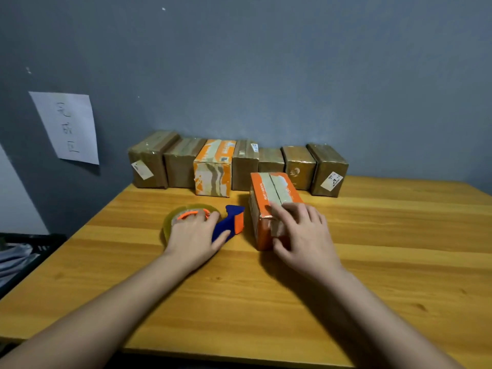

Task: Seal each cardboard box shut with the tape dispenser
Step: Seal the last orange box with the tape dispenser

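An orange cardboard box [269, 198] lies on the wooden table [372, 249] in the middle, a tape strip running along its top seam. My right hand [300, 235] rests on its near end, fingers pressing the tape down over the edge. Left of the box lies the tape dispenser [229, 222], blue with orange parts and a clear tape roll [173, 219]. My left hand [194, 238] lies on top of the dispenser, thumb beside its blue handle.
Several taped cardboard boxes [237, 166] stand in a row against the grey wall at the table's far edge. A paper sheet [66, 126] hangs on the wall at left. A dark crate [24, 251] with cloth sits beyond the table's left edge.
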